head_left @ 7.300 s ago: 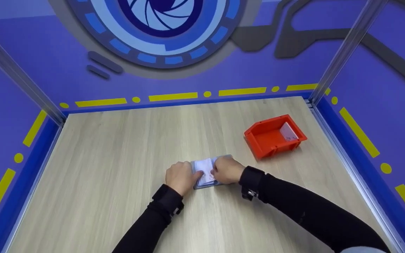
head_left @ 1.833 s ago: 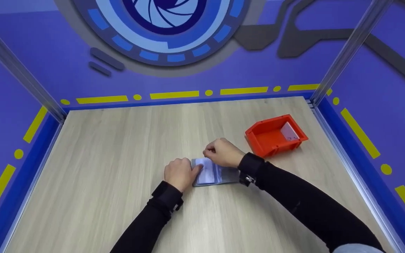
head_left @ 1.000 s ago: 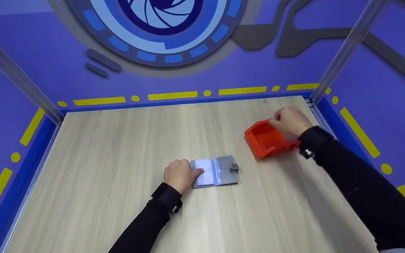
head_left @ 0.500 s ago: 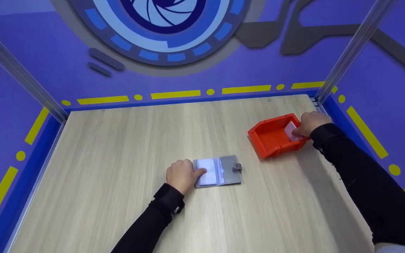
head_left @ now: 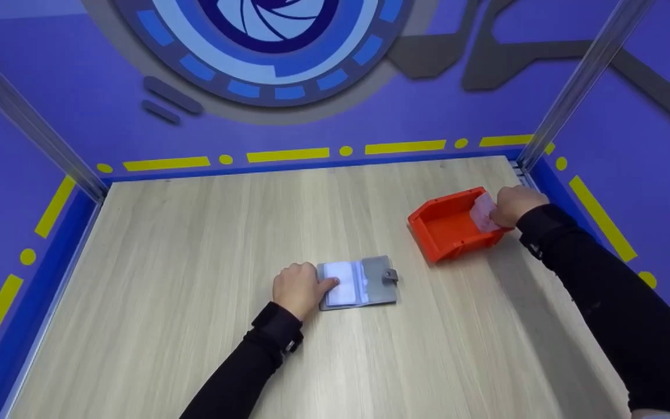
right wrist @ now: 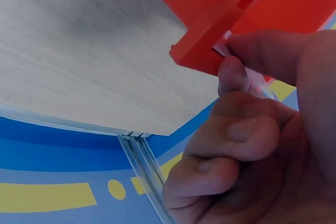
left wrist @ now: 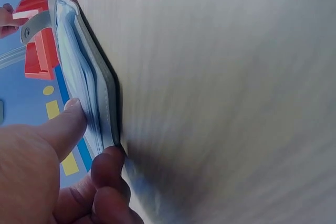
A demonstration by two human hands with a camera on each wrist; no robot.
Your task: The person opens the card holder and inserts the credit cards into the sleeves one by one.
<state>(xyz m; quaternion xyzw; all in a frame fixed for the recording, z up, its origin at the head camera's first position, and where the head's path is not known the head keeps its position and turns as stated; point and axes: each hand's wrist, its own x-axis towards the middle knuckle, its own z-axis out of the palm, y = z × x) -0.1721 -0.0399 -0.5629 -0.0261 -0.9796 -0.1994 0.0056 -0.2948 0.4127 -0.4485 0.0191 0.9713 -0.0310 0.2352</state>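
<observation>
A grey card holder (head_left: 380,285) lies spread on the table, with clear plastic sleeves (head_left: 341,284) on its left side and a snap strap (head_left: 390,276) on its right. My left hand (head_left: 299,290) grips its left edge, thumb on top of the sleeves and fingers curled along the cover's edge, as the left wrist view shows. At the back right, my right hand (head_left: 518,205) pinches a pale pink card (head_left: 484,213) between thumb and index finger. The card is tilted inside the rear end of a red bin (head_left: 445,230); the fingers partly cover it.
The wooden tabletop (head_left: 195,244) is bounded by blue printed walls (head_left: 288,139) at the back and sides. A metal corner post (head_left: 579,87) rises close behind my right hand.
My right hand has gone from the card holder to the red bin and taken hold of the pink card, which now tilts up. My left hand has stayed on the card holder.
</observation>
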